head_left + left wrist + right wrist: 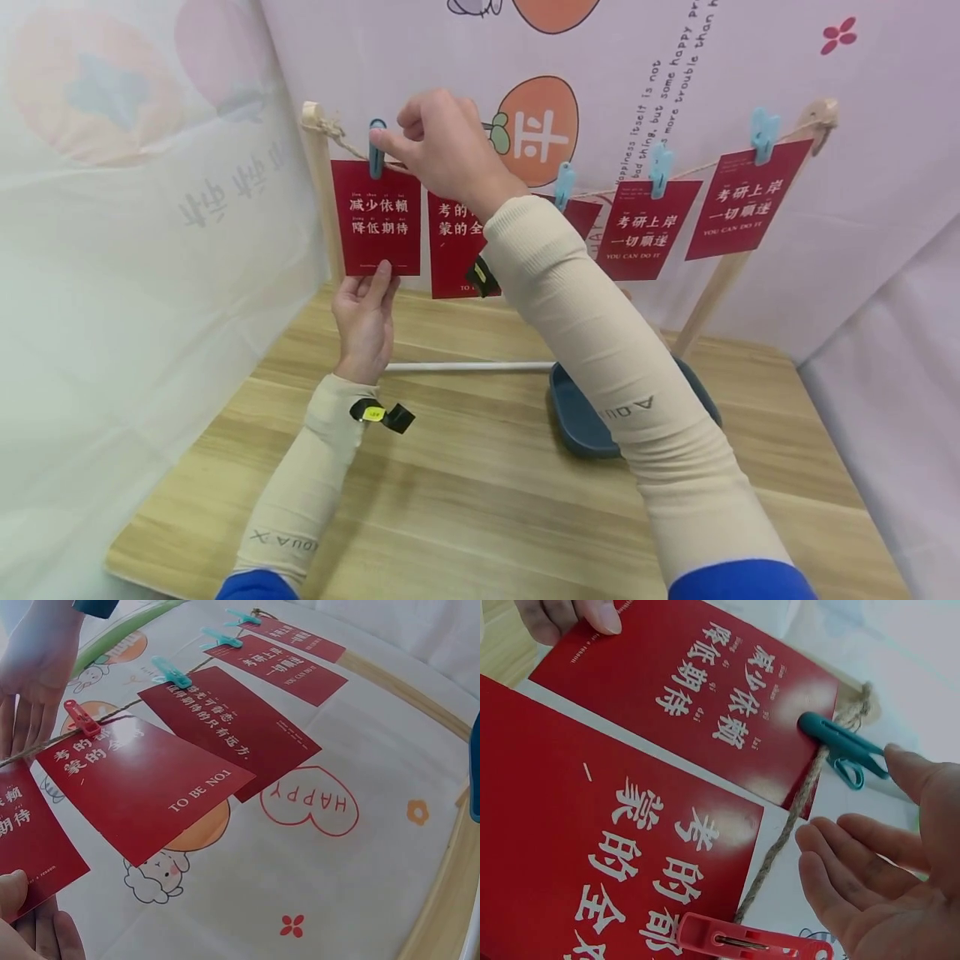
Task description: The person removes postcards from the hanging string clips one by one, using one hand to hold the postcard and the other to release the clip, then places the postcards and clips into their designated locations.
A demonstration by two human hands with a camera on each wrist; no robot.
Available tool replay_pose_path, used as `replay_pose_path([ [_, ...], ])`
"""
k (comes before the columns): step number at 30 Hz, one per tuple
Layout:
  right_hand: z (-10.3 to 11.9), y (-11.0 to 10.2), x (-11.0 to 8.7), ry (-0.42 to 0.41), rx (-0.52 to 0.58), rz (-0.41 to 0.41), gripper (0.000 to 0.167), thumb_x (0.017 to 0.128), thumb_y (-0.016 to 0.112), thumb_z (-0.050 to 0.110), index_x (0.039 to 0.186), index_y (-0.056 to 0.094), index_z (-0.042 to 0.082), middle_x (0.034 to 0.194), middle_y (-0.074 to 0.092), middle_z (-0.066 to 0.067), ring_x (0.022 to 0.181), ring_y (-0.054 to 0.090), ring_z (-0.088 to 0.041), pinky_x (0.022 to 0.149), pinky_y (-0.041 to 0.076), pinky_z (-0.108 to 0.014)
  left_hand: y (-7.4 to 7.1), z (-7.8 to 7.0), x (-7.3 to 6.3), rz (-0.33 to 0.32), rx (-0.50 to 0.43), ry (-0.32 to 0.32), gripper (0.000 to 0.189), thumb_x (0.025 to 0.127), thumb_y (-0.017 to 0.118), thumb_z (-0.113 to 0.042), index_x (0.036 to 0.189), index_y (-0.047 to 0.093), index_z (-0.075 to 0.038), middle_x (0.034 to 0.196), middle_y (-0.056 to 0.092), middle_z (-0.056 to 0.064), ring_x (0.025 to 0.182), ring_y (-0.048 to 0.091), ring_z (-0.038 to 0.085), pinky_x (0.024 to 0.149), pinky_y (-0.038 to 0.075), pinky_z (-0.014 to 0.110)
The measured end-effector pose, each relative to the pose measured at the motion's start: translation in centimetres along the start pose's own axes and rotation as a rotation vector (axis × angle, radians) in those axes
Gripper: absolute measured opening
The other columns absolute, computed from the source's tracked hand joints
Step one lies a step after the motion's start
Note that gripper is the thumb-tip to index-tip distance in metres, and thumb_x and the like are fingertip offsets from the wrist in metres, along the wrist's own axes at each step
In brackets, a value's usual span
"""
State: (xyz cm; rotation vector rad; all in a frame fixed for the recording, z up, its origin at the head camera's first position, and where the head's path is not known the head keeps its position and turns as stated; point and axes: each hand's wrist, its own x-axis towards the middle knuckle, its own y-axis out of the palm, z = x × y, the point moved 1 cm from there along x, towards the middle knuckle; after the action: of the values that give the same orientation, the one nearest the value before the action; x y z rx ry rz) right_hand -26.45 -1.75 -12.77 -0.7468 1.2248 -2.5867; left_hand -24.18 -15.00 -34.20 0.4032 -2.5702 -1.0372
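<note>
The leftmost red card (378,250), reading "减少依赖 降低期待", hangs from twine (772,855) by a teal clothespin (840,741). The left hand (364,325) pinches its bottom edge; the right hand (453,146) grasps nothing, fingers spread loosely, thumb at the clothespin's tail. The neighbouring card (150,795) says "TO BE NO.1", the rightmost card (750,200) "考研上岸 一切顺遂" and "YOU CAN DO IT". The left sleeve (292,500) bears "AQUA X". Below lies a wood-grain tabletop (465,517); behind, a white printed cloth (637,33) shows "HAPPY" inside a heart (319,787).
</note>
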Motion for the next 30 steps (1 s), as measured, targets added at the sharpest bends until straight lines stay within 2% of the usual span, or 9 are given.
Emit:
replay_pose_path([
  [6,-0.2,0.5,0.7,0.025,0.061,0.068,0.04,0.103,0.065,0.048,0.124,0.076,0.015,0.125,0.077,-0.003,0.112,0.067,-0.014,0.096,0.056,-0.027,0.0,0.1,0.0,-0.003,0.029,-0.01,0.009,0.101,0.068,-0.004,0.106,0.072,-0.01,0.103,0.077,-0.001,0.092,0.073,0.009,0.096,0.061,0.026],
  [13,-0.4,0.7,1.2,0.017,0.14,0.078,0.038,0.103,0.066,0.043,0.125,0.074,0.013,0.124,0.077,-0.004,0.114,0.07,-0.014,0.1,0.055,-0.024,0.0,0.1,0.0,0.008,0.031,-0.013,0.01,0.101,0.068,-0.006,0.11,0.07,-0.01,0.107,0.075,-0.001,0.096,0.072,0.01,0.098,0.06,0.026],
  [19,-0.5,0.8,1.4,0.014,0.202,0.066,0.035,0.102,0.07,0.04,0.122,0.073,0.012,0.118,0.078,-0.005,0.109,0.072,-0.013,0.098,0.057,-0.021,0.2,0.1,0.2,0.027,0.034,-0.01,0.013,0.101,0.069,-0.006,0.113,0.071,-0.01,0.112,0.075,0.0,0.099,0.071,0.01,0.097,0.061,0.025],
  [22,-0.4,0.8,1.5,0.018,0.216,0.052,0.033,0.099,0.073,0.04,0.116,0.074,0.012,0.111,0.079,-0.004,0.103,0.072,-0.012,0.093,0.058,-0.021,0.3,0.2,0.2,0.021,0.031,-0.017,0.012,0.101,0.069,-0.005,0.111,0.072,-0.01,0.111,0.076,0.0,0.098,0.071,0.01,0.095,0.061,0.025],
  [30,-0.3,0.6,1.6,-0.006,0.175,-0.035,0.029,0.096,0.078,0.041,0.104,0.076,0.013,0.101,0.078,-0.001,0.093,0.067,-0.01,0.084,0.054,-0.024,0.5,0.2,0.3,0.028,0.034,-0.029,0.013,0.101,0.068,-0.006,0.112,0.072,-0.012,0.111,0.075,0.0,0.1,0.07,0.01,0.095,0.061,0.024],
])
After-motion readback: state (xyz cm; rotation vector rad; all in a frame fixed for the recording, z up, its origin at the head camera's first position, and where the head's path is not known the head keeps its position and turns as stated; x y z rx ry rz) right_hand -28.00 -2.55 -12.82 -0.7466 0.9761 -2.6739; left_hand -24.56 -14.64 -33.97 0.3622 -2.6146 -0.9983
